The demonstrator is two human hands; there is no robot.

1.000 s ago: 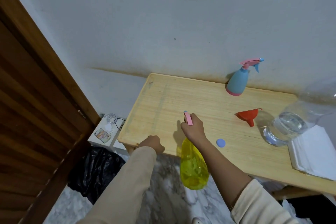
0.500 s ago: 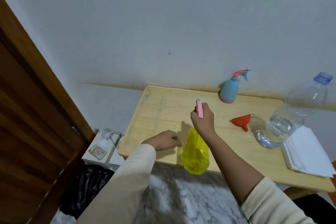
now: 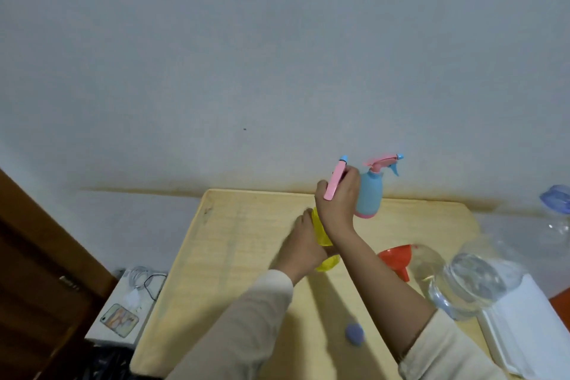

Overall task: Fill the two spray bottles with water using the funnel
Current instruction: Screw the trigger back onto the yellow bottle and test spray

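Now that the yellow spray bottle (image 3: 324,244), hanging off the table's near edge a second ago, stands on the wooden table (image 3: 246,256), left hand (image 3: 303,245) wrapped around its body and right hand (image 3: 337,197) clamped on its pink trigger head (image 3: 335,177), unscrewing looks next, the red funnel (image 3: 396,259) waiting at three o'clock

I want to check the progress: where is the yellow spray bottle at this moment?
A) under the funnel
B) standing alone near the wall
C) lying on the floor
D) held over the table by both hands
D: the left hand wraps the yellow spray bottle while the right hand grips its pink sprayer head above the table.
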